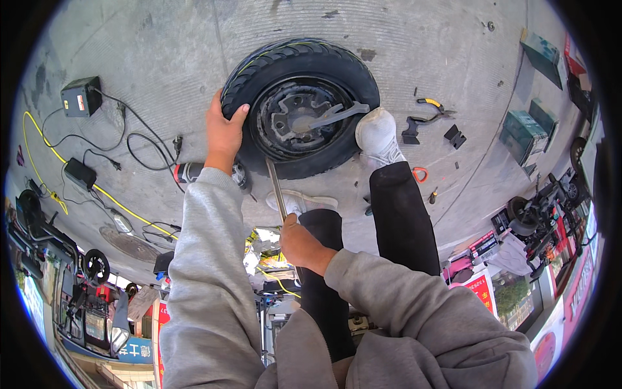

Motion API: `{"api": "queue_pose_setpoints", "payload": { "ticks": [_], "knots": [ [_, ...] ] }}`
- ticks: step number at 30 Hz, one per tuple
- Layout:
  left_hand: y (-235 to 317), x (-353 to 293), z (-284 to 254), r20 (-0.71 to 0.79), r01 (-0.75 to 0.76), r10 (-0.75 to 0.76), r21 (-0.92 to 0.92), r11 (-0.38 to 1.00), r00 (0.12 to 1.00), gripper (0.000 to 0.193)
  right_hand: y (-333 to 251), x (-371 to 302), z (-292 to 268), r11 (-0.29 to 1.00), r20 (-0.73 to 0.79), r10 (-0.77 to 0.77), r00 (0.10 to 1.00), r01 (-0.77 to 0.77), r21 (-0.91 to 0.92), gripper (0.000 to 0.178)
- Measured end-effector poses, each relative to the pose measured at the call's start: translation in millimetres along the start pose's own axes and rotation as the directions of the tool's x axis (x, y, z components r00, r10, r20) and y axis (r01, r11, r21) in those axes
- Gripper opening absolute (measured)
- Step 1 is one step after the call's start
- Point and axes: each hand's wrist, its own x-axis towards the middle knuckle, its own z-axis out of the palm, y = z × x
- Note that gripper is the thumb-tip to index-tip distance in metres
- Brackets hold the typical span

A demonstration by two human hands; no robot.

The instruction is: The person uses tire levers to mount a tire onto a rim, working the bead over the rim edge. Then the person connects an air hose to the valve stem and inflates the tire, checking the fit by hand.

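Observation:
A black scooter-type tyre (pixel 298 63) lies on the concrete, with a dark metal wheel (pixel 283 123) inside it. My left hand (pixel 224 131) grips the tyre's left side, thumb on the sidewall and fingers around the tread. My right hand (pixel 306 245) is closed around a long metal tyre lever (pixel 277 188). The lever's far end meets the near edge of the wheel, between rim and tyre as far as I can see. A second grey lever (pixel 334 117) lies across the wheel, from the hub to the tyre's right side, close to my white shoe (pixel 378 133).
Pliers (pixel 431 117), a screwdriver (pixel 433 194) and small black parts (pixel 455 136) lie right of the tyre. A canister-like object (pixel 188 172) sits beside my left wrist. Cables, a black box (pixel 81 97) and an adapter (pixel 80 174) lie left; green boxes (pixel 523 135) stand right.

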Motion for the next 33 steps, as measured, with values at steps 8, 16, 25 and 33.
{"api": "queue_pose_setpoints", "payload": {
  "ticks": [8,16,25,33],
  "knots": [
    [-6,2,6,-0.118,-0.037,0.051,0.119,0.992,0.992,0.069,3,1,-66,0.898,0.035,-0.362,0.931,0.359,-0.253,0.019],
    [-22,-38,33,-0.408,0.293,-0.222,0.121,0.949,0.886,0.079,-14,-9,-25,0.802,-0.107,0.402,0.909,-0.293,0.521,0.028],
    [-15,-38,45,-0.504,0.41,-0.23,0.283,0.867,0.833,0.08,34,1,-11,0.84,-0.032,0.498,0.866,-0.473,0.267,0.014],
    [-24,-42,34,-0.423,0.248,-0.106,0.297,0.922,0.9,0.075,102,-40,-233,0.952,-0.218,0.233,0.948,-0.268,-0.148,0.009]
  ]
}}
